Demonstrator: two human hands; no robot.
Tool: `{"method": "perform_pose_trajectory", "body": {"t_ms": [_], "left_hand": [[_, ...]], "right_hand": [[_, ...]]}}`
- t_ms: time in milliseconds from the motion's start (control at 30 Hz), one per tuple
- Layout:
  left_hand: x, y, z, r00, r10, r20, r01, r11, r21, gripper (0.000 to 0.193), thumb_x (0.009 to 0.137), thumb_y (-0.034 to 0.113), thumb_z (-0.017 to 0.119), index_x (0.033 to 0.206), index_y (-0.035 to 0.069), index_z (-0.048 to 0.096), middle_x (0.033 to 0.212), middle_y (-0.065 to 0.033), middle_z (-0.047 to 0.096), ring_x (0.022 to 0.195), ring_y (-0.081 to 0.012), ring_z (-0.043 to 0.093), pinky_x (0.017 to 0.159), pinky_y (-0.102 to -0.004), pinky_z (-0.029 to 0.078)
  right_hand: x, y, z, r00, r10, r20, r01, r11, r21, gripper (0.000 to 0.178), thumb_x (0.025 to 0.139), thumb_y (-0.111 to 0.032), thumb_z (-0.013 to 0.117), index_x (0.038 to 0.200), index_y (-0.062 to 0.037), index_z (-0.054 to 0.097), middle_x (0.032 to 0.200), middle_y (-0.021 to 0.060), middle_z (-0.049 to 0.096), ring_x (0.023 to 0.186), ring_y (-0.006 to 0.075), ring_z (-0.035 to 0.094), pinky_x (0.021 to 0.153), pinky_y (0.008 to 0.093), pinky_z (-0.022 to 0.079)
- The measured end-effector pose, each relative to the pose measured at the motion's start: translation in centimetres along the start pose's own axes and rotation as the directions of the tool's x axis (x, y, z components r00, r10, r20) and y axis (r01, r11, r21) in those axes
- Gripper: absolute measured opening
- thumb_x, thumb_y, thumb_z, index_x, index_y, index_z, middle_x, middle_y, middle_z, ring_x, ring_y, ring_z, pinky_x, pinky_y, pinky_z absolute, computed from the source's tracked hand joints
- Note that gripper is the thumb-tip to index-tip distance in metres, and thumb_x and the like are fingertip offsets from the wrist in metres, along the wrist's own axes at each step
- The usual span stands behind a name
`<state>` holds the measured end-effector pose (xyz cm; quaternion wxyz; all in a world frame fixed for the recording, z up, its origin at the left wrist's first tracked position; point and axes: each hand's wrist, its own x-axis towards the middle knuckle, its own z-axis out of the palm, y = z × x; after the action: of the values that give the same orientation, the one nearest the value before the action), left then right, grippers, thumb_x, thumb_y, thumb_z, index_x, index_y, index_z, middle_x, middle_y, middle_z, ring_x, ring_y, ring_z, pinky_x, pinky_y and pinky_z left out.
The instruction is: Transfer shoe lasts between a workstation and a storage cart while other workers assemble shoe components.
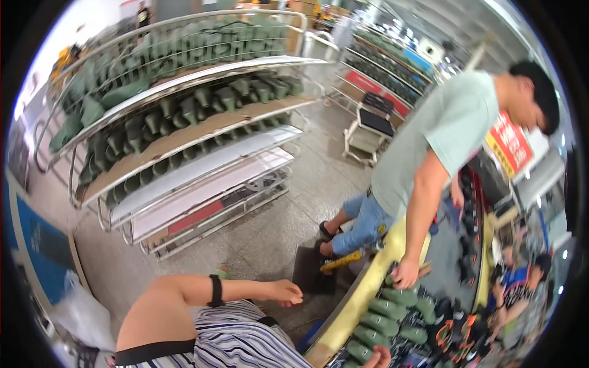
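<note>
My left hand (286, 293) is held out over the floor beside the bench, its fingers loosely curled with nothing visible in them. At the lower edge, my right hand (378, 358) shows only in part. Its fingers look a little apart, close to a green shoe last (359, 351), and I see nothing held in them. Several more green foot-shaped lasts (379, 323) lie in rows along the bench, sole side up. At the far end of these rows, a co-worker's hand (406, 273) reaches down to a green last (402, 296).
The co-worker (423, 135) stands across the bench's yellow edge (343, 322). A tiered metal rack (202, 132) full of green lasts fills the left. Black and orange shoe parts (454, 331) lie right of the lasts. A wheeled chair (371, 122) stands behind.
</note>
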<state>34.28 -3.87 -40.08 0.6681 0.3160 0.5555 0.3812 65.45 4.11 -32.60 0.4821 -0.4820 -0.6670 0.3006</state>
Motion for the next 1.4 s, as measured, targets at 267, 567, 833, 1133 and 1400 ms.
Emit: {"method": "perform_pose_trajectory", "body": {"t_ms": [267, 567, 833, 1133, 1400], "left_hand": [[-7.7, -1.8, -8.9, 0.951, 0.122, -0.285, -0.186, 0.959, -0.212, 0.048, 0.082, 0.032, 0.059, 0.118, 0.002, 0.047, 0.098, -0.0052, 0.058, 0.084, -0.013, 0.056, 0.071, -0.025, 0.045], [-23.1, -4.9, -19.4, 0.851, 0.206, -0.484, -0.336, 0.921, -0.199, 0.046, 0.083, 0.029, 0.058, 0.119, 0.002, 0.046, 0.099, -0.0055, 0.058, 0.088, -0.0121, 0.055, 0.076, -0.0244, 0.044], [-35.6, -9.4, -23.1, 0.573, 0.341, -0.746, -0.551, 0.834, -0.042, 0.04, 0.083, 0.015, 0.059, 0.119, 0.003, 0.048, 0.101, -0.0058, 0.057, 0.094, -0.0113, 0.051, 0.083, -0.0255, 0.041], [-41.2, -10.2, -19.1, 0.381, 0.352, -0.855, -0.797, 0.593, -0.111, 0.045, 0.082, 0.008, 0.059, 0.123, 0.001, 0.043, 0.105, -0.007, 0.054, 0.093, -0.0126, 0.051, 0.083, -0.0267, 0.042], [-52.2, -5.8, -14.0, 0.225, 0.514, -0.828, -0.606, 0.739, 0.294, 0.049, 0.071, 0.012, 0.07, 0.114, -0.004, 0.051, 0.099, -0.0148, 0.06, 0.093, -0.0213, 0.057, 0.081, -0.0321, 0.045]], "right_hand": [[3.2, -12.2, 19.0, 0.732, -0.344, 0.587, 0.11, 0.911, 0.397, 0.019, 0.082, 0.0, 0.05, 0.1, 0.0056, 0.052, 0.086, 0.0094, 0.061, 0.074, 0.0154, 0.06, 0.068, 0.0249, 0.046], [-0.1, -35.2, 34.4, -0.105, -0.804, 0.586, 0.523, 0.456, 0.72, 0.017, 0.07, 0.0, 0.06, 0.087, 0.0009, 0.058, 0.077, 0.0139, 0.061, 0.068, 0.0272, 0.062, 0.06, 0.0314, 0.049], [-14.2, -57.1, 52.8, -0.498, -0.748, 0.44, 0.337, 0.301, 0.892, 0.038, 0.081, -0.024, 0.054, 0.103, 0.0057, 0.048, 0.087, 0.0224, 0.059, 0.078, 0.0348, 0.059, 0.069, 0.0376, 0.047], [-29.1, -64.1, 66.4, -0.498, -0.369, 0.784, 0.475, 0.64, 0.603, 0.062, 0.066, -0.031, 0.071, 0.105, 0.0131, 0.049, 0.106, 0.0226, 0.055, 0.094, 0.0292, 0.056, 0.081, 0.0352, 0.045], [-22.6, -63.0, 63.6, -0.574, -0.396, 0.717, 0.218, 0.769, 0.6, 0.052, 0.063, -0.011, 0.069, 0.107, 0.0057, 0.048, 0.099, 0.0153, 0.055, 0.089, 0.0218, 0.055, 0.072, 0.0327, 0.047]]}}
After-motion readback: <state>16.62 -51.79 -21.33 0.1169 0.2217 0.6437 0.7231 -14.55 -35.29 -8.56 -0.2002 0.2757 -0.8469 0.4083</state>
